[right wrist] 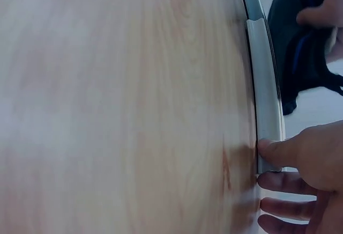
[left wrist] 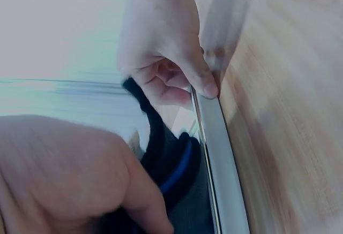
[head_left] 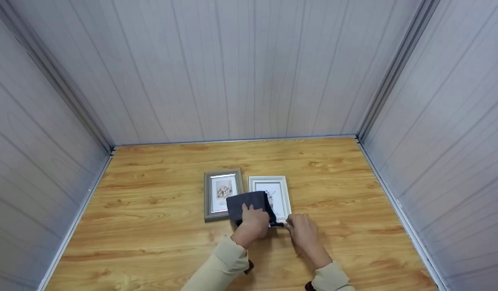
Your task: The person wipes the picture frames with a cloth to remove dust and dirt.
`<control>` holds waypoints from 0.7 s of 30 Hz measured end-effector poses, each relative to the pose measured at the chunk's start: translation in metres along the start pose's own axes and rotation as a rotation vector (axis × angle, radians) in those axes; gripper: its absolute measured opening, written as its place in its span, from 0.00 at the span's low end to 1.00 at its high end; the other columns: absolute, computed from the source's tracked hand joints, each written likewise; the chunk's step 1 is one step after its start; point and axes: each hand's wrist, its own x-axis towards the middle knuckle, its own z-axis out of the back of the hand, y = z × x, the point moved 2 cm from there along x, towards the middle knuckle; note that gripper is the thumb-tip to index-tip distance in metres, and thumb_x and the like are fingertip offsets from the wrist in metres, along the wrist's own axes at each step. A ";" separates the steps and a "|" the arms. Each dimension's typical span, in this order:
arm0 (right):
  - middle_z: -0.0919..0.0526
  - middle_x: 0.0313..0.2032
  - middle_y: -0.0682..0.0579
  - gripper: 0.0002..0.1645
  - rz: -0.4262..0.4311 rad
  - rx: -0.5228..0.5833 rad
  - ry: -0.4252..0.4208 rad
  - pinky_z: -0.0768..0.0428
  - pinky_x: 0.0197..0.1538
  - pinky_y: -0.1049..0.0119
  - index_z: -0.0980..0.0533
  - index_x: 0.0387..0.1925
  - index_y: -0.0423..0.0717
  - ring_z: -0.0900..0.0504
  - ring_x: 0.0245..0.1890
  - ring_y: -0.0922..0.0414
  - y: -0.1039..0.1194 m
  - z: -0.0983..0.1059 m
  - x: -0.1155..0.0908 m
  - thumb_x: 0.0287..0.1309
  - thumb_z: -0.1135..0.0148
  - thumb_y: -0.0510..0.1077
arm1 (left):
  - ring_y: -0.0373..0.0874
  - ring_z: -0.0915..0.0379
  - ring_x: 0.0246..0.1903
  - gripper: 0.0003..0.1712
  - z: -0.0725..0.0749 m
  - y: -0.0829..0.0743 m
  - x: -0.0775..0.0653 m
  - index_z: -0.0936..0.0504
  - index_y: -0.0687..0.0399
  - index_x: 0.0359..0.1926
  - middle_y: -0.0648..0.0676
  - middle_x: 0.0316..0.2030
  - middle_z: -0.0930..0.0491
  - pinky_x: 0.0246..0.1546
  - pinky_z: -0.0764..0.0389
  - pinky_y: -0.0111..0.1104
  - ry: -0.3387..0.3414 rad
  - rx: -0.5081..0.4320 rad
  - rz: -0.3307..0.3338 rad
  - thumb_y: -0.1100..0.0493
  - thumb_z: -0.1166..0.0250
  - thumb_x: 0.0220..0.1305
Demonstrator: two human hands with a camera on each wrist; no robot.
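A white picture frame (head_left: pixel 284 192) holding a plant print lies face up on the wooden tabletop. My left hand (head_left: pixel 255 222) holds a dark cloth (head_left: pixel 242 201), spread over the frame's lower left part and overlapping the grey picture frame (head_left: pixel 207 198) beside it. In the left wrist view, the cloth (left wrist: pixel 193 207) bunches under the left hand (left wrist: pixel 69 175) against the white frame's inner edge. My right hand (head_left: pixel 305 230) pinches that frame's lower right corner; in the right wrist view its thumb presses on the white rim (right wrist: pixel 266 83). The cloth covers part of the print.
The wooden tabletop (head_left: pixel 152 226) spreads around both frames. Pale panelled walls stand at the back (head_left: pixel 232 72), left (head_left: pixel 34 161) and right (head_left: pixel 446 141). The grey frame lies just left of the white one.
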 end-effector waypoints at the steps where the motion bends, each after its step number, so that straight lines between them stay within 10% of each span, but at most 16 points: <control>1: 0.15 0.26 0.54 0.07 0.002 0.004 0.002 0.23 0.25 0.55 0.18 0.23 0.52 0.21 0.27 0.50 0.001 0.001 0.001 0.48 0.26 0.40 | 0.55 0.42 0.67 0.23 0.000 0.001 0.001 0.22 0.45 0.61 0.48 0.64 0.29 0.66 0.46 0.55 0.005 0.022 0.017 0.50 0.38 0.65; 12: 0.19 0.23 0.52 0.11 0.042 -0.032 0.029 0.25 0.24 0.54 0.23 0.22 0.50 0.21 0.25 0.48 0.003 -0.001 -0.003 0.45 0.27 0.37 | 0.60 0.48 0.69 0.34 -0.002 0.012 0.045 0.34 0.50 0.71 0.51 0.70 0.37 0.66 0.43 0.52 -0.037 0.003 0.071 0.44 0.43 0.68; 21: 0.20 0.22 0.53 0.11 0.081 -0.046 -0.006 0.26 0.22 0.57 0.23 0.21 0.50 0.23 0.24 0.49 0.003 -0.009 -0.011 0.46 0.26 0.39 | 0.66 0.48 0.68 0.30 0.001 0.013 0.069 0.32 0.54 0.69 0.57 0.67 0.35 0.64 0.40 0.54 -0.139 -0.303 0.008 0.54 0.44 0.68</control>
